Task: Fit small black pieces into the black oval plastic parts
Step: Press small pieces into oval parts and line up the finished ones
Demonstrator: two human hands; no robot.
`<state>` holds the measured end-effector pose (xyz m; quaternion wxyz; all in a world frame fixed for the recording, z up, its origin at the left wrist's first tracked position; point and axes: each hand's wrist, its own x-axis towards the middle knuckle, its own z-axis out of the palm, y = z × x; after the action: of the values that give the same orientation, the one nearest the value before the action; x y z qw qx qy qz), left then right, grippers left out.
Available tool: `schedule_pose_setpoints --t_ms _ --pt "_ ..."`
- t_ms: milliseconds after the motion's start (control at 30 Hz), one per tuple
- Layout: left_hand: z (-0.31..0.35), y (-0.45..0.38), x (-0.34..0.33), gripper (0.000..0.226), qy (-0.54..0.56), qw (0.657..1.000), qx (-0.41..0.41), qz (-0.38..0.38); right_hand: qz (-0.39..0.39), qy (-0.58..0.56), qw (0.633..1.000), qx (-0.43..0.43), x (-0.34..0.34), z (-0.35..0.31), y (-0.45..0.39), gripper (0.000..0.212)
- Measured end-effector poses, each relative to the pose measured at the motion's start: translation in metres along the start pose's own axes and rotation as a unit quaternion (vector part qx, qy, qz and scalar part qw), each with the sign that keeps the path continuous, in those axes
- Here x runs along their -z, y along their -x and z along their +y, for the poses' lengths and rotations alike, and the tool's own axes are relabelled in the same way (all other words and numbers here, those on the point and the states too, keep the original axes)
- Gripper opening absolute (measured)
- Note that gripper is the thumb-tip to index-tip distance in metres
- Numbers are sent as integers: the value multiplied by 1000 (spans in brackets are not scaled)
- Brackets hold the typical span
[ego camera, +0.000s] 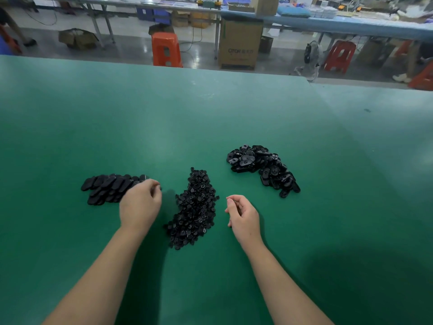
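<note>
On the green table [164, 113] I see my left hand [140, 205] at the right end of the laid-out oval parts [110, 187], fingers curled under; whether they grip one I cannot tell. My right hand [243, 218] hovers loosely curled, empty, beside the small pieces [195, 207]. More oval parts [262, 167] lie farther right. Beyond stand orange stools [166, 49] and a cardboard box [240, 44].

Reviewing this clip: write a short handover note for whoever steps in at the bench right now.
Left hand: fingers curled at the near end of the left pile of ovals; whether it grips one is hidden.
Right hand: loosely curled, empty, hovering right of the small pieces.
Right pile: ovals with openings showing.
Done: left pile looks neatly stacked, possibly fitted; cannot confirm.
Left: likely the right pile.
</note>
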<state>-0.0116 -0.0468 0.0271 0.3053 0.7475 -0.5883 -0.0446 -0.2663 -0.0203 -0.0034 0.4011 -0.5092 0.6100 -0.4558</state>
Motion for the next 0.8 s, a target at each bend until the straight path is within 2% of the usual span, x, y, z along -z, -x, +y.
schedule_pose_setpoints --t_ms 167,333,467,800 --pt "16 22 -29 18 64 994 -32 -79 4 3 1000 1 -1 1 0 15" --pt "15 24 -35 24 52 995 -43 -74 4 6 1000 -5 -1 2 -1 16" --pt "15 15 -33 27 12 993 -45 -104 3 6 1000 -8 -1 3 -1 17" --pt "12 7 -36 15 26 993 -23 -109 5 11 1000 -7 -1 3 -2 18"
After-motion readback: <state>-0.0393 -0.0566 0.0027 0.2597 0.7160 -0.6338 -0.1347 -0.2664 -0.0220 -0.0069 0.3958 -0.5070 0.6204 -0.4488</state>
